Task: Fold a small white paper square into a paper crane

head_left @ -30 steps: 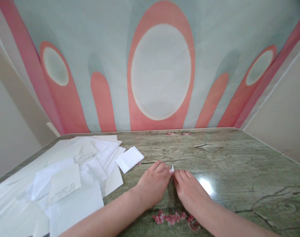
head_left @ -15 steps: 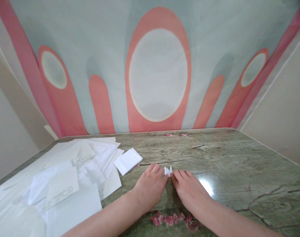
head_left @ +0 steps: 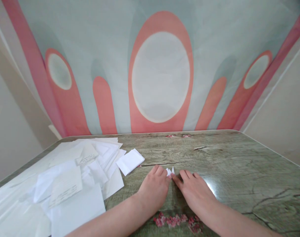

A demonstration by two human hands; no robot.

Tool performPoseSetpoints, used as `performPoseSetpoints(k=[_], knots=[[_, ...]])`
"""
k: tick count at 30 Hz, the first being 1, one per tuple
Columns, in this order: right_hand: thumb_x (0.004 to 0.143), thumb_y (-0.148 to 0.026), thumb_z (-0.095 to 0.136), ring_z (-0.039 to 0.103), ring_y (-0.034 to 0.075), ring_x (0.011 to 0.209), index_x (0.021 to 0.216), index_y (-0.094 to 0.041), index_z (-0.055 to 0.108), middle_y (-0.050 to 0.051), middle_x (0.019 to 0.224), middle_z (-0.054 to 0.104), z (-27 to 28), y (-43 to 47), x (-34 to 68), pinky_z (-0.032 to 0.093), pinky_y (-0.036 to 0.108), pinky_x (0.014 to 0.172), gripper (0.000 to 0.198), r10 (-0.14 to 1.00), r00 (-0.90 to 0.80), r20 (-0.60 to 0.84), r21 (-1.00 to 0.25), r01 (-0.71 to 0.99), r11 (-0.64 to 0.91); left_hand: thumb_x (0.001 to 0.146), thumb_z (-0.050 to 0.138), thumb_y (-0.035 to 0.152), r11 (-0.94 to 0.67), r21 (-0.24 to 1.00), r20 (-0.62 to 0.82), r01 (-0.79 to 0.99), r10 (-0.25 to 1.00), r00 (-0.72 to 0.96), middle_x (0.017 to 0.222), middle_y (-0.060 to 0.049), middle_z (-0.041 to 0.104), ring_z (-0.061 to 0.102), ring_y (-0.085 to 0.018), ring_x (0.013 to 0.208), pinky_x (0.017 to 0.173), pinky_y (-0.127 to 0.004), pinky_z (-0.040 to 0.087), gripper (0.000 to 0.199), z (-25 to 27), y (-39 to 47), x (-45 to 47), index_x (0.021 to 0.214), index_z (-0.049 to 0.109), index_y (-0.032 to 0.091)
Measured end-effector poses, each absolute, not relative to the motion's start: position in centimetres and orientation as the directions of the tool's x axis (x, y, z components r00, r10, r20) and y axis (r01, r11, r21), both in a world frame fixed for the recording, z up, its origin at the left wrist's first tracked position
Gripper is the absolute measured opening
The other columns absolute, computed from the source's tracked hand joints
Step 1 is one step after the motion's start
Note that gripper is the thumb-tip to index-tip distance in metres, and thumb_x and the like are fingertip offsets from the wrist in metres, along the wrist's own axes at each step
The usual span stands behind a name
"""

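Note:
A small white origami paper piece (head_left: pixel 168 171) with sharp upright points stands over the wood-patterned table, between my two hands. My left hand (head_left: pixel 154 186) has its fingers curled and grips the piece at its left side; the fingertips are partly hidden behind the knuckles. From the other side my right hand (head_left: pixel 193 187) reaches in. Its thumb touches the lower right of the paper, while the other fingers lie apart from it on the tabletop. Part of the paper's lower edge is covered by the thumbs.
A folded white paper stack (head_left: pixel 130 162) lies left of my hands. Farther left, many loose white sheets (head_left: pixel 78 210) spread in an overlapping heap. The wooden-look table (head_left: pixel 229 158) ends at a patterned wall cloth (head_left: pixel 162 126). Pink flower prints (head_left: pixel 172 220) mark the near tabletop.
My right hand's fingers have moved away from the paper to the right, leaving the thumb at it. My left hand keeps hold. The whole view has shifted slightly.

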State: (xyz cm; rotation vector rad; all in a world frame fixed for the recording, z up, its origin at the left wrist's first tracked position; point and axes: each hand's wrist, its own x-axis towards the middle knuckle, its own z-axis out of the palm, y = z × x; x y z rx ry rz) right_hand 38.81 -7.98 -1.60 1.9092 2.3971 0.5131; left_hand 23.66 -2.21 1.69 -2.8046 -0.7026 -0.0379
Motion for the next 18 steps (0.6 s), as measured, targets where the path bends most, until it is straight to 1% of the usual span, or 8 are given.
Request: performPoseSetpoints(k=[3, 5, 8, 9, 12, 14, 16, 18], knots=[[0.076, -0.004, 0.052, 0.057, 0.026, 0.078, 0.113, -0.020, 0.059, 0.010, 0.085, 0.060, -1.0, -8.0, 39.0, 0.041, 0.037, 0.063, 0.041, 0.963, -0.226, 0.149, 0.258, 0.948, 0.183, 0.080, 0.050, 0.020, -0.852, -0.248, 0.076, 0.461, 0.458, 0.886, 0.090, -0.010, 0.059, 0.049, -0.025, 0.090, 0.086, -0.038, 0.035, 0.026, 1.5, -2.2, 23.7, 0.103, 0.059, 0.013], [0.077, -0.004, 0.050, 0.058, 0.025, 0.078, 0.102, -0.020, 0.064, 0.009, 0.085, 0.061, -0.4, -7.8, 39.3, 0.041, 0.037, 0.065, 0.033, 0.966, -0.217, 0.142, 0.200, 0.962, 0.187, 0.080, 0.050, 0.020, -0.855, -0.258, 0.070, 0.451, 0.449, 0.891, 0.089, -0.010, 0.059, 0.049, -0.024, 0.089, 0.085, -0.038, 0.036, 0.025, 1.3, -2.1, 23.7, 0.102, 0.059, 0.012], [0.076, -0.001, 0.048, 0.058, 0.021, 0.081, 0.078, -0.020, 0.066, 0.005, 0.087, 0.061, 0.1, -6.8, 40.4, 0.041, 0.035, 0.074, 0.026, 0.962, -0.220, 0.162, 0.001, 0.975, 0.223, 0.079, 0.051, 0.020, -0.873, -0.278, 0.061, 0.401, 0.401, 0.914, 0.087, -0.009, 0.058, 0.048, -0.024, 0.086, 0.082, -0.037, 0.038, 0.024, 1.1, -2.0, 23.7, 0.098, 0.060, 0.010], [0.076, 0.000, 0.048, 0.057, 0.020, 0.086, 0.077, -0.019, 0.065, 0.005, 0.091, 0.061, 0.0, -6.4, 40.8, 0.040, 0.034, 0.078, 0.025, 0.958, -0.196, 0.207, -0.078, 0.973, 0.216, 0.078, 0.052, 0.020, -0.879, -0.285, 0.058, 0.384, 0.384, 0.922, 0.086, -0.009, 0.058, 0.048, -0.024, 0.086, 0.081, -0.036, 0.038, 0.023, 1.1, -1.9, 23.8, 0.097, 0.060, 0.010], [0.079, -0.006, 0.048, 0.055, 0.019, 0.092, 0.092, -0.017, 0.060, 0.006, 0.095, 0.061, -0.9, -5.0, 41.8, 0.041, 0.033, 0.082, 0.021, 0.952, -0.084, 0.295, -0.335, 0.924, 0.185, 0.079, 0.051, 0.020, -0.890, -0.279, 0.054, 0.361, 0.361, 0.931, 0.085, -0.009, 0.057, 0.048, -0.023, 0.085, 0.081, -0.035, 0.039, 0.021, 1.1, -1.8, 23.9, 0.095, 0.060, 0.009], [0.080, -0.015, 0.052, 0.053, 0.020, 0.098, 0.106, -0.018, 0.054, 0.007, 0.102, 0.060, -1.9, -4.3, 42.2, 0.041, 0.035, 0.085, 0.027, 0.946, -0.065, 0.318, -0.465, 0.859, 0.215, 0.080, 0.050, 0.019, -0.895, -0.253, 0.058, 0.368, 0.365, 0.929, 0.087, -0.009, 0.057, 0.048, -0.022, 0.085, 0.081, -0.035, 0.040, 0.023, 1.2, -1.7, 24.0, 0.100, 0.058, 0.009], [0.079, -0.018, 0.054, 0.050, 0.021, 0.105, 0.113, -0.018, 0.050, 0.008, 0.110, 0.057, -2.6, -3.8, 42.3, 0.039, 0.038, 0.089, 0.034, 0.938, -0.089, 0.335, -0.525, 0.809, 0.264, 0.081, 0.047, 0.017, -0.894, -0.215, 0.076, 0.394, 0.387, 0.919, 0.091, -0.009, 0.056, 0.049, -0.022, 0.085, 0.081, -0.035, 0.041, 0.025, 1.2, -1.8, 24.0, 0.104, 0.055, 0.009], [0.079, -0.018, 0.055, 0.049, 0.021, 0.107, 0.112, -0.019, 0.051, 0.008, 0.112, 0.056, -3.0, -3.6, 42.3, 0.038, 0.039, 0.092, 0.033, 0.930, -0.143, 0.339, -0.554, 0.768, 0.320, 0.082, 0.045, 0.014, -0.884, -0.175, 0.097, 0.433, 0.422, 0.901, 0.093, -0.009, 0.055, 0.050, -0.021, 0.085, 0.079, -0.035, 0.042, 0.026, 1.0, -1.9, 24.0, 0.106, 0.053, 0.011]])
